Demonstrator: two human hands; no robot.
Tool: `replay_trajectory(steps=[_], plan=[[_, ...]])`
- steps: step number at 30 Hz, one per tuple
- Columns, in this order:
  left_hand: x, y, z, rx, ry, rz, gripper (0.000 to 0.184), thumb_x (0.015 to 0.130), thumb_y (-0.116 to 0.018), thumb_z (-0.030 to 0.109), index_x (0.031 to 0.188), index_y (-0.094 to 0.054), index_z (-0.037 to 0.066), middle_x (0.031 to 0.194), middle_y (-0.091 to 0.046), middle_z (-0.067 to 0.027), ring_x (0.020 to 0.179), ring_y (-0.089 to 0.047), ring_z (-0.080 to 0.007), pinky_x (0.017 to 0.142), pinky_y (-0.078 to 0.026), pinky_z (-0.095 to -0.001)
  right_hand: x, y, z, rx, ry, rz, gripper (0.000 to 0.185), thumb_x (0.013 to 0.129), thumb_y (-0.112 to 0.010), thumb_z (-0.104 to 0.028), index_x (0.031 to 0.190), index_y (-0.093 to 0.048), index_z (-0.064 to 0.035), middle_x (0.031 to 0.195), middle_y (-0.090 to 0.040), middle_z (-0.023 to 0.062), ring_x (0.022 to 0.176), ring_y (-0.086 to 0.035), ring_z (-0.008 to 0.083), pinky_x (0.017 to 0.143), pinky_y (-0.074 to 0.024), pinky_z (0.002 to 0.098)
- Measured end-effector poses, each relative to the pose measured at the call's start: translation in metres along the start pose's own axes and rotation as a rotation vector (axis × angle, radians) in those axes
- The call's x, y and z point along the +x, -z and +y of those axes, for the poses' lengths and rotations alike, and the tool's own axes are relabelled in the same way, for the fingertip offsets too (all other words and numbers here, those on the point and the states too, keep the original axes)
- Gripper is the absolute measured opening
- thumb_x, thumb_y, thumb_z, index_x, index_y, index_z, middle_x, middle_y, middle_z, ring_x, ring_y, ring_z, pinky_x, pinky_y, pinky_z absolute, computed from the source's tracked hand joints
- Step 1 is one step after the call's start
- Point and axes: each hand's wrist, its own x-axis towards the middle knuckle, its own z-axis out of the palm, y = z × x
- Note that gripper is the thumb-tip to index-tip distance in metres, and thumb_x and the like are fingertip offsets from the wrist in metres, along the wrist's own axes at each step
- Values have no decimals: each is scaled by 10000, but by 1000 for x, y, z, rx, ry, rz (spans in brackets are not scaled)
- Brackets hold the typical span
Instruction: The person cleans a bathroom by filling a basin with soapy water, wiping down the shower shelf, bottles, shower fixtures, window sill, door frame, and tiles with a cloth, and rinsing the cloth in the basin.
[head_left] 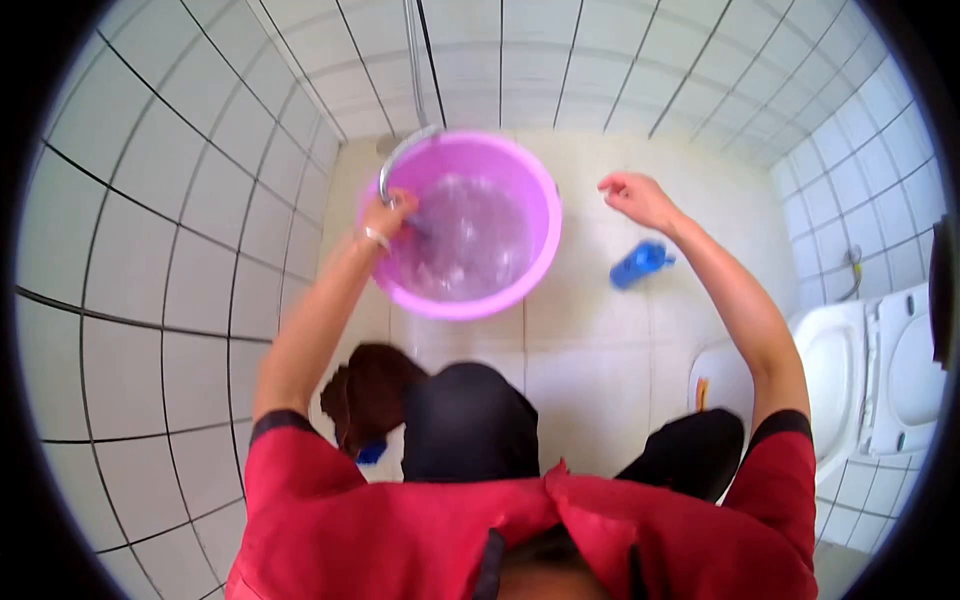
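One pink basin (546, 215), part-filled with rippled water (470, 240), is set on the pale tiled floor (585, 390) in front of the person in red (400, 540). Any lettering on the blue bottle (638, 265), placed on the floor to the right of the basin, is too blurred to be read. A silver shower hose (396, 156) is clamped in the left hand (391, 212) at the basin's left rim. The right hand (640, 200) is held well apart from the left, fingers loosely bent, near the bottle. The room is lined with white wall tiles (560, 70) with dark joints; a white toilet (835, 370) is seen at the right, and a brown cloth (380, 395) is laid beside the left knee (470, 420)
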Motion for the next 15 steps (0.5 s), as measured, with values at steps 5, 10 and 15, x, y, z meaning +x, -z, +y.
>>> replay_trajectory(steps=[5,10,15], plan=[[-10,2,3,218,-280,-227,79,711,-618,141,775,-607,96,714,-603,-14,637,-556,-114,578,-460,-273,50,132,-81,-182,23,235,245,713,-539,-157,933,-590,-60,792,-611,98,741,-583,213,682,-458,324],[-5,-6,11,73,-142,-206,132,731,-654,169,737,-621,42,707,-582,-26,630,-541,-117,518,-465,-249,120,251,-160,-313,213,500,245,712,-519,-128,932,-587,-48,758,-596,98,710,-569,219,654,-451,317],[-12,-32,28,-146,199,65,378,834,-531,365,706,-563,11,763,-518,-85,704,-529,-206,565,-517,-319,156,312,-268,-182,146,380,241,727,-523,-144,937,-591,-46,798,-600,98,720,-570,224,651,-449,310]])
